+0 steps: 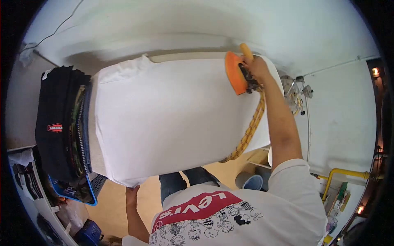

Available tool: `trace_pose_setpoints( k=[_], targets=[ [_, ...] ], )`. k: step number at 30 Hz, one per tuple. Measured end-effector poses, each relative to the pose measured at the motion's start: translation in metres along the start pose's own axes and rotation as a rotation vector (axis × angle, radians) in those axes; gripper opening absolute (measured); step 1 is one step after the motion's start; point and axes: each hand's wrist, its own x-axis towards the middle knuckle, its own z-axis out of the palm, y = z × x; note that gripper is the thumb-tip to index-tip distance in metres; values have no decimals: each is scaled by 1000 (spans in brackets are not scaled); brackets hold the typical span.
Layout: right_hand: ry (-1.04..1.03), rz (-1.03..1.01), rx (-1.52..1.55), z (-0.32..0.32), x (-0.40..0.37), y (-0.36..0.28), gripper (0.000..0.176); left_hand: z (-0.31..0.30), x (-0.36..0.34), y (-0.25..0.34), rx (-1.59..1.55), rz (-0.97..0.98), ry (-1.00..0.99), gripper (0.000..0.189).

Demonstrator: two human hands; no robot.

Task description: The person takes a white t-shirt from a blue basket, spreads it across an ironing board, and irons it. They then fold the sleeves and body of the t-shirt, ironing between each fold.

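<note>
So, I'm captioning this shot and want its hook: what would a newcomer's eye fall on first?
Probably the bright orange iron, gripped in the right hand at the board's far right, its yellow patterned cord trailing toward the near edge. Next, the white garment spread over most of the ironing board, then the folded dark clothes stacked at the left end.

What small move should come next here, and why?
Probably slide the orange iron left over the white cloth: the right hand holds it near the cloth's right end, while the left hand grips the near left corner, perhaps steadying it.
</note>
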Motion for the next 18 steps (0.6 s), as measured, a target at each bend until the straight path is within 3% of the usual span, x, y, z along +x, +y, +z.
trace_pose_setpoints(
  k=[3, 5, 8, 12, 15, 17, 18],
  targets=[
    [-80, 94, 44, -29, -23, 70, 51, 13, -9, -14, 62, 0, 76, 65],
    [31, -174, -107, -36, -63, 105, 57, 8, -17, -39, 10, 45, 179, 64],
    [107, -121, -168, -46, -68, 178, 58, 14, -42, -37, -52, 120, 250, 62],
    [57, -28, -165, -89, -63, 185, 60, 7, -75, -43, -94, 81, 325, 59],
    [129, 23, -331, -91, -53, 203, 55, 3, -105, -50, -32, 65, 278, 55],
    [536, -394, -472, -89, -73, 204, 46, -2, -117, -61, -109, 25, 255, 52],
    [536, -392, -462, -85, -90, 201, 46, -4, -121, -65, -103, 31, 261, 52]
  ],
)
